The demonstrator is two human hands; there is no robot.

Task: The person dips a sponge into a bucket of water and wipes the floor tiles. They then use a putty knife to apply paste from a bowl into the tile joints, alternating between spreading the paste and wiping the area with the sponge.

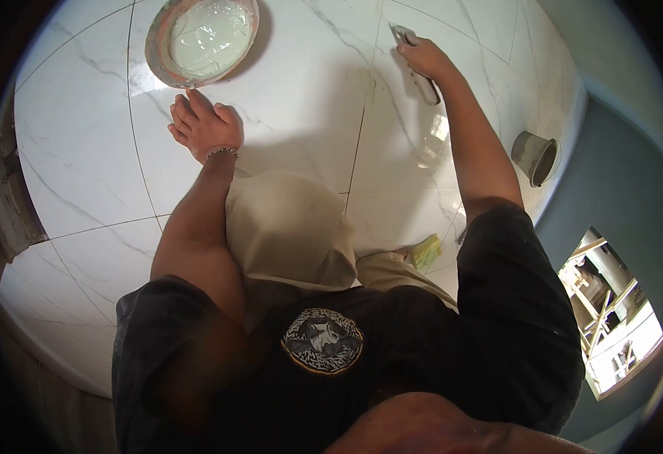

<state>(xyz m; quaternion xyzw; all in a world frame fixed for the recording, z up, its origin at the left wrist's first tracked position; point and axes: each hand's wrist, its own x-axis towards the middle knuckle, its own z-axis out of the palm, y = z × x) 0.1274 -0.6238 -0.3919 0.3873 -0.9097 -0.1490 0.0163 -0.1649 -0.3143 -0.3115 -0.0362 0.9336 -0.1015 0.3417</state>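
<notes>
My left hand rests with its fingers spread on the glossy white marble-patterned tile floor, a chain bracelet at its wrist. Just beyond its fingertips sits a round, smeared basin holding a pale, creamy wet paste. Further right, my right hand is closed around a trowel, held low over the tiles. One end of the trowel sticks out past the fingers and the other end shows below the hand; the grip is mostly covered.
A grey bucket stands tilted-looking at the right, near the grey-green wall. A yellow-green packet lies beside my leg. An opening in the wall shows bright light and wooden poles. Dark rough material borders the tiles at left.
</notes>
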